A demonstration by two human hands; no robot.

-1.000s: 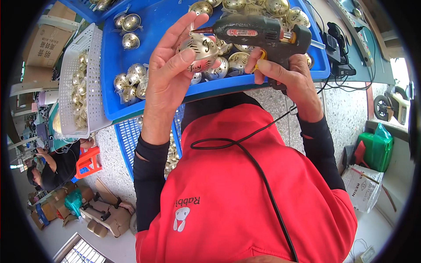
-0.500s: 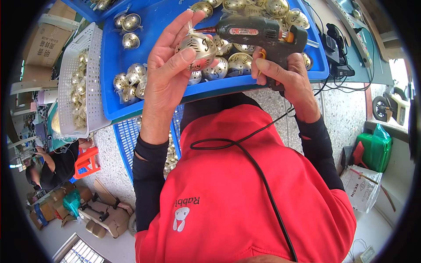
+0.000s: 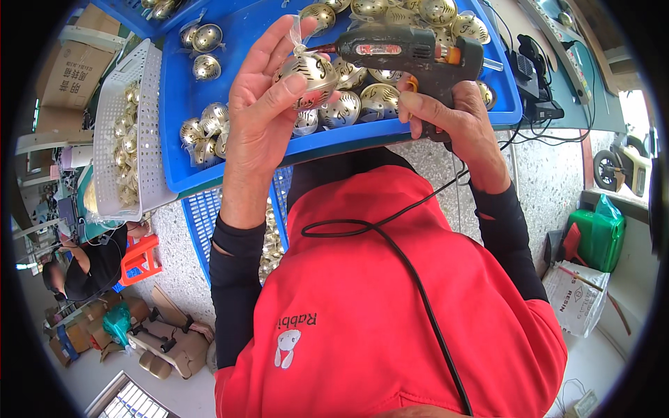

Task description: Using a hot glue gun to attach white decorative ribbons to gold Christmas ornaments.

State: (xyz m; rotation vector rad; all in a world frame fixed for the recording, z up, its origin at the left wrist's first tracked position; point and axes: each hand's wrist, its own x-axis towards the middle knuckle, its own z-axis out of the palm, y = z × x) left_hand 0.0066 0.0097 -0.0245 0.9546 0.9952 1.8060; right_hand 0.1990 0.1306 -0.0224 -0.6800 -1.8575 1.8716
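Observation:
My left hand (image 3: pixel 262 97) holds a gold bell ornament (image 3: pixel 311 80) with dark lettering and cut-out slots, the thumb across its side. A sheer ribbon loop (image 3: pixel 297 33) stands up from the top of the bell. My right hand (image 3: pixel 453 111) grips a black hot glue gun (image 3: pixel 380 47), fingers by its orange trigger. The gun's nozzle points left and meets the bell's top at the base of the ribbon; whether glue is coming out is too small to tell. Both are over a blue tray (image 3: pixel 320 145) bearing several similar bells (image 3: pixel 380 99).
A white perforated basket (image 3: pixel 111 160) of bells stands left of the tray. Black adapters and cables (image 3: pixel 540 83) lie on the table to the right. The glue gun's cord (image 3: pixel 411 268) loops across my red apron (image 3: pixel 390 313). Another person (image 3: pixel 90 268) sits at far left.
My left hand, with the bell, and the glue gun in my right hand have shifted slightly left together. Both hands keep their grip.

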